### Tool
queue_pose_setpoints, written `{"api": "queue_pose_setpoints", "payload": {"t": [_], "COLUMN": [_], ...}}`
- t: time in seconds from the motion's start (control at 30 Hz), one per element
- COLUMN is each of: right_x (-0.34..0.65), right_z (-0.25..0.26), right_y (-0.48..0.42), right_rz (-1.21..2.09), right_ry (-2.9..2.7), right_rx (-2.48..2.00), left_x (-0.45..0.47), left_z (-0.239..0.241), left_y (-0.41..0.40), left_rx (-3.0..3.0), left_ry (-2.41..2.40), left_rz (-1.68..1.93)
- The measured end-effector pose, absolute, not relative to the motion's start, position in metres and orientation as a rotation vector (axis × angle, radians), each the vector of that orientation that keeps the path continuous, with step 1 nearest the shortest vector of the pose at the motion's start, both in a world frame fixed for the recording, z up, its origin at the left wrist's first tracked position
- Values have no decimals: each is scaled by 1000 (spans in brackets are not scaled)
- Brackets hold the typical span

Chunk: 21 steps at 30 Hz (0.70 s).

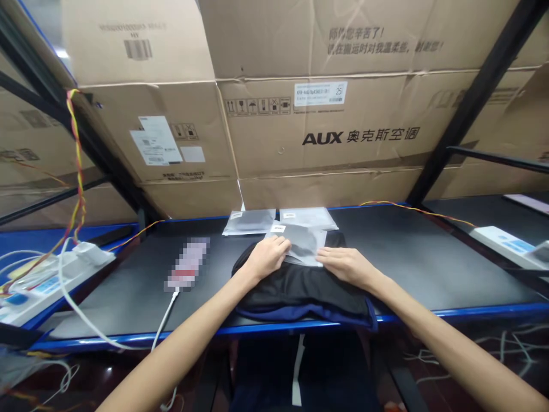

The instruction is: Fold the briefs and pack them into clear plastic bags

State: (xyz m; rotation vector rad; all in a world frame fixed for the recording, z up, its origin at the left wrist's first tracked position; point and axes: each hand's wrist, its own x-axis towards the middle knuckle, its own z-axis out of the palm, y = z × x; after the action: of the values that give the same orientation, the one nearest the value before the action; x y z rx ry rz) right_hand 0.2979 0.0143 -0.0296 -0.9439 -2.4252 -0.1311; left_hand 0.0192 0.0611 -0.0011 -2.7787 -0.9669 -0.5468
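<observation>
A folded stack of black and navy cloth lies at the front edge of the black table. On its far part rests a clear grey plastic bag. My left hand grips the bag's left edge, fingers curled round it. My right hand pinches the bag's lower right edge. Two more flat plastic bags lie just behind, against the cardboard boxes.
A blurred phone with a white cable lies left of the cloth. Power strips sit at the far left and far right. Large cardboard boxes wall off the back, and black frame bars slant on both sides.
</observation>
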Motion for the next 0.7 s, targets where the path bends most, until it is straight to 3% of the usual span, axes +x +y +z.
{"api": "queue_pose_setpoints", "payload": {"t": [0.23, 0.53, 0.7], "right_x": [291, 279, 285], "right_z": [-26, -24, -27], "right_y": [12, 0, -1], "right_rz": [-277, -277, -208], "right_ry": [-2327, -2291, -2327], "right_rx": [-864, -918, -867], "left_x": [36, 55, 53], "left_z": [7, -6, -2], "left_y": [36, 24, 24], "left_rx": [-2971, -2706, -2667], "left_ry": [-738, -588, -539], "left_rz": [-718, -850, -736]}}
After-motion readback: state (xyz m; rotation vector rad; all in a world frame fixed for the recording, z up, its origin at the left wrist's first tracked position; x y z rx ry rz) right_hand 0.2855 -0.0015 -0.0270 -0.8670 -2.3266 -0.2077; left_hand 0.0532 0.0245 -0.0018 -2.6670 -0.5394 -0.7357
